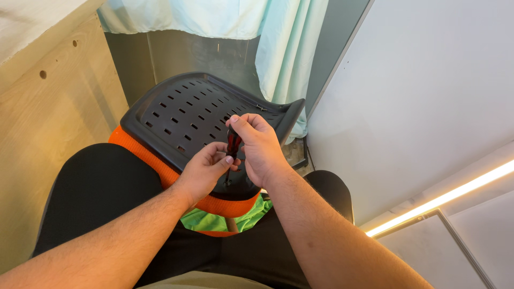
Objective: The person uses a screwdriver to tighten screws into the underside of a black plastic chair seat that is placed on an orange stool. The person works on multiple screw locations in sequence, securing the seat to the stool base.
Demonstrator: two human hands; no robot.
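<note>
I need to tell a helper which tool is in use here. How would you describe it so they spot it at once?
Start at the big black slotted plastic panel with the orange mesh edge, lying across the person's lap. Over its near edge the left hand and right hand meet around a small screwdriver. It stands upright, and its red-and-black handle is the only red thing there.

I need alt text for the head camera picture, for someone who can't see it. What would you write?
Seen from above, a person's right hand grips a red-and-black screwdriver upright against a black slotted plastic chair panel resting on their lap, while the left hand steadies its shaft. Orange mesh padding edges the panel, with pale green curtain behind.
</note>
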